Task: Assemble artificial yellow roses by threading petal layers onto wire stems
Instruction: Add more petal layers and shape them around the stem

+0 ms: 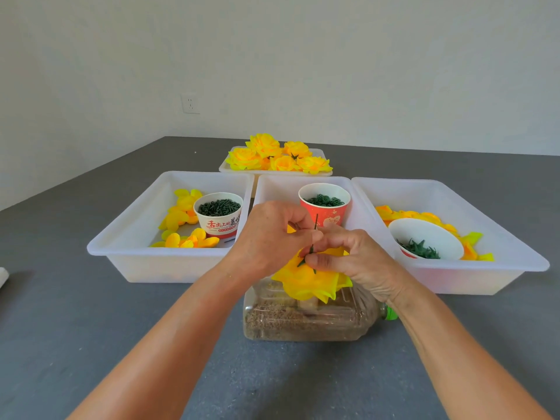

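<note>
Ruffled yellow fabric rose [306,283] on thin green wire stem [315,222] — left hand [266,237] and right hand [351,256] both pinch it, near three white plastic trays' [169,268] front edges.

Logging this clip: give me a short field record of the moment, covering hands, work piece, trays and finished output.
left hand: fingers curled at the wire stem
right hand: grip pinches the green calyx on the yellow petal layers
under the work: clear bottle lying on its side, green cap to the right
left tray: loose petals, cup of dark green pieces
middle tray: red cup of green rings
right tray: petals, tilted cup of green calyxes
finished roses: in the far tray
</note>
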`<state>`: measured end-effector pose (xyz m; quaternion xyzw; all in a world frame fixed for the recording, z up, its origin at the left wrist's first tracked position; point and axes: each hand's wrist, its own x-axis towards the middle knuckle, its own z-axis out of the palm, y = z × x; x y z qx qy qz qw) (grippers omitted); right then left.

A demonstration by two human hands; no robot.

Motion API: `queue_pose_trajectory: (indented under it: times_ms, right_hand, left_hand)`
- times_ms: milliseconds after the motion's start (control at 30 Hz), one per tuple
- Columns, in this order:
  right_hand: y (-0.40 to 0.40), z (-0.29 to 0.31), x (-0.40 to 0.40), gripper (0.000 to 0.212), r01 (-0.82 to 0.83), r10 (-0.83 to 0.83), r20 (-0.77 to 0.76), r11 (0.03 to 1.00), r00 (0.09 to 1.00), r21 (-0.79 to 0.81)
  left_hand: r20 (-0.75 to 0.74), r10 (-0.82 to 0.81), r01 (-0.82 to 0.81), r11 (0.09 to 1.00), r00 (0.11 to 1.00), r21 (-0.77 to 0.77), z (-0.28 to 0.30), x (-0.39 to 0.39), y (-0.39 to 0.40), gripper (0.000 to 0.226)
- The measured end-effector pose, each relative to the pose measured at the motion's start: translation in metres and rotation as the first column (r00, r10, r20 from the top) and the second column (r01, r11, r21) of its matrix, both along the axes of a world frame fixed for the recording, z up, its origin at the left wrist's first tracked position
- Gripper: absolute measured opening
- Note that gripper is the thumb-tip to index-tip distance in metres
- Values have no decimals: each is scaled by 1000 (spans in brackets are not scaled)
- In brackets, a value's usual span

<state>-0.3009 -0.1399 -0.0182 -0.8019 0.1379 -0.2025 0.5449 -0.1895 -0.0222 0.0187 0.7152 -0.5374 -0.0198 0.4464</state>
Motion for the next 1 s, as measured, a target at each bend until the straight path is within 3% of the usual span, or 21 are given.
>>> queue_pose_trajectory:
  times_ms: [333,467,567,667,767,900,1000]
  right_hand:
    - [-3,-2,0,17,-39,39,-11,999,999,-2]
    - [2,9,-2,15,-19,12,-55,991,998,-130]
    - [8,16,-5,14,-42,45,26,992,999,-120]
    - [12,15,-1,13,84,-70,74,974,995,-211]
    - [15,13,1,12,221,-198,105,927,975,-304]
    - [21,11,-1,18,292,-248,165,888,955,-355]
    - [23,16,0,17,342,-282,219,880,934,-330]
  left_hand:
    - [22,-6,6,1000,1000,-5,0,1,-1,34]
    - [-7,8,-8,1000,1000,3,1,-1,1,17]
    - [-116,-29,25,999,993,-36,-2,2,7,11]
    - [-193,134,-162,977,972,-136,-15,10,17,15]
    - [-178,337,-359,927,924,-110,-35,13,31,16]
    - [-104,332,-330,943,938,30,-62,5,35,16]
    - [-101,285,-282,958,953,44,-68,-2,32,17]
